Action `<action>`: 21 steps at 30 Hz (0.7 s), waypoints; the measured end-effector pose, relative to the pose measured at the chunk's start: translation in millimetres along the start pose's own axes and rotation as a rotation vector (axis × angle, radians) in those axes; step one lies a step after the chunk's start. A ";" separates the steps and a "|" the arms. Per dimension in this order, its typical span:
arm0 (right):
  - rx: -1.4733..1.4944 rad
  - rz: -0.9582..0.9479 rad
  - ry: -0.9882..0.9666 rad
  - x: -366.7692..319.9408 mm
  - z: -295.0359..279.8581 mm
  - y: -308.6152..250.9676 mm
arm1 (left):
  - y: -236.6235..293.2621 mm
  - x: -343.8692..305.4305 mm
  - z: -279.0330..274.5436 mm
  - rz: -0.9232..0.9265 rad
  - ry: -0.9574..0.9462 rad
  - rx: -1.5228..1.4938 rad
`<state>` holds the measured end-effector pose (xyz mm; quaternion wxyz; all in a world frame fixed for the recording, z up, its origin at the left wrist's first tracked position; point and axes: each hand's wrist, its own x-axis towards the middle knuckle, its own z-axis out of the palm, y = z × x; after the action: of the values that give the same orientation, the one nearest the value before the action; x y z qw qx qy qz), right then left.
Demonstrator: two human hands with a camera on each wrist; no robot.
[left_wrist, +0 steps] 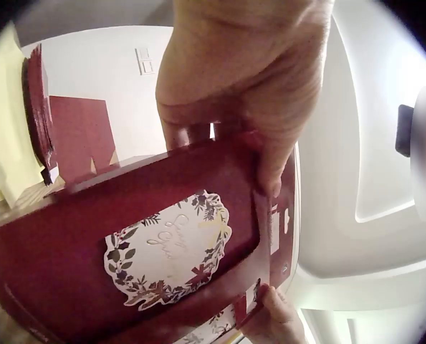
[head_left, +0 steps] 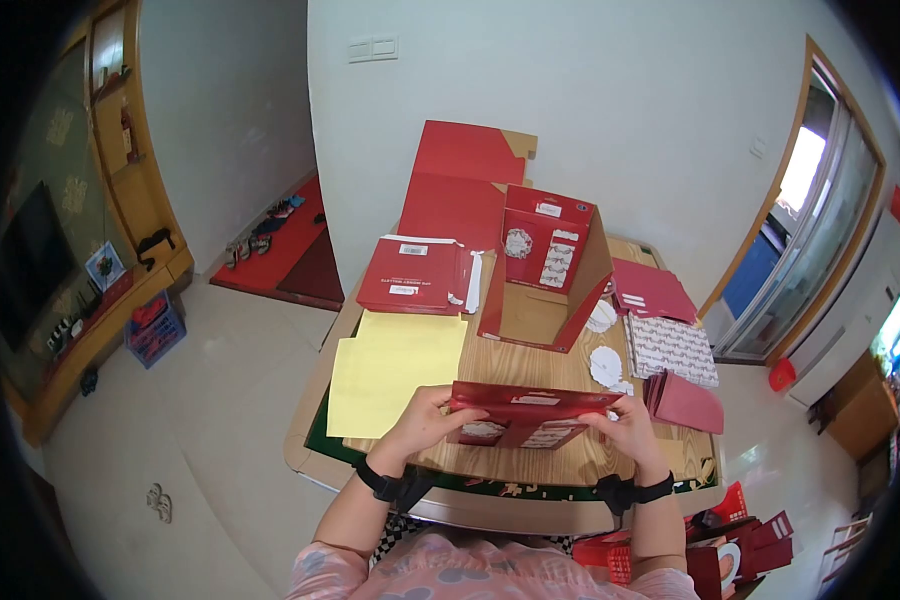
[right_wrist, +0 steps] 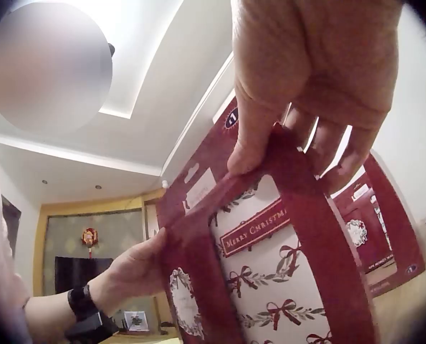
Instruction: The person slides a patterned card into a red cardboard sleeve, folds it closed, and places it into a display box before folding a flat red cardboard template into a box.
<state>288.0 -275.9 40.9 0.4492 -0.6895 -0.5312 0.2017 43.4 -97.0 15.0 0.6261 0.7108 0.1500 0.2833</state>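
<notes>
Both hands hold a red Christmas gift-card package (head_left: 530, 400) over the near part of the wooden table. My left hand (head_left: 425, 420) grips its left end, thumb on the near face and fingers behind. At the right end, my right hand (head_left: 630, 432) pinches the edge the same way. In the left wrist view a white wreath label (left_wrist: 170, 251) shows on the red face. A "Merry Christmas" strip (right_wrist: 256, 228) and ribbon-patterned paper (right_wrist: 277, 294) show in the right wrist view. Beyond the hands stands an open red display box (head_left: 515, 205), brown inside.
Left of the box lie a stack of red packages (head_left: 405, 280) and yellow sheets (head_left: 395, 375). To its right are white scalloped cards (head_left: 605, 366), a patterned stack (head_left: 670, 350) and dark red envelopes (head_left: 685, 400). A flat red carton (head_left: 460, 155) leans at the wall.
</notes>
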 end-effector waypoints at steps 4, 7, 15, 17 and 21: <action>-0.123 -0.119 0.045 2.2 -4.1 -3.4 | -7.2 -2.0 -8.7 -0.109 -0.031 -0.064; -0.135 -0.165 0.071 2.6 -10.2 -16.3 | -18.7 -5.8 -10.7 -0.019 0.060 -0.078; 0.031 -0.162 0.528 53.4 -78.4 -82.4 | -85.7 -15.1 -38.0 -0.176 0.255 -0.041; 0.061 -0.185 0.645 85.4 -96.2 -82.6 | -108.8 -18.8 -41.1 -0.222 0.238 -0.014; 0.351 -0.281 0.672 151.9 -101.7 -85.6 | -105.7 -23.0 -40.8 -0.268 0.237 -0.007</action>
<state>371.4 -175.6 195.0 0.7318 -0.5507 -0.4013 -0.0107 16.0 -59.2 -90.7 0.6386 0.6441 0.3149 0.2797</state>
